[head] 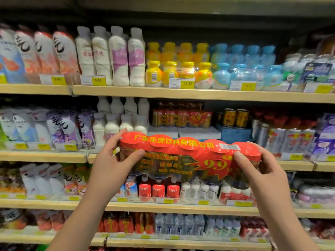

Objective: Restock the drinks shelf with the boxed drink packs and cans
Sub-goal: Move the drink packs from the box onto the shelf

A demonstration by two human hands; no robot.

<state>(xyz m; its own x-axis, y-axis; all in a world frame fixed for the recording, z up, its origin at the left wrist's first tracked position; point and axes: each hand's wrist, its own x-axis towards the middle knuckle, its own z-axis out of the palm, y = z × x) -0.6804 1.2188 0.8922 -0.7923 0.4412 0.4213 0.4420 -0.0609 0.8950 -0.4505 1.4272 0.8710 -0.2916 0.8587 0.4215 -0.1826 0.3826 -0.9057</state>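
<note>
A shrink-wrapped red drink pack (188, 158) with yellow lettering and a "9.9" price burst is held up in front of the second shelf (45, 156). My left hand (110, 160) grips its left end, thumb across the front. My right hand (261, 163) grips its right end the same way. On the shelf behind stands a matching red pack (181, 116) on white boxes (183, 132). Gold cans (235, 117) stand on a blue box (233, 134) to the right of it.
White milk bottles (119, 122) stand left of the matching pack, red-capped bottles (282, 134) to the right. The top shelf (181, 94) carries white, yellow and blue bottles with price tags. Lower shelves (163, 207) hold small red and white bottles.
</note>
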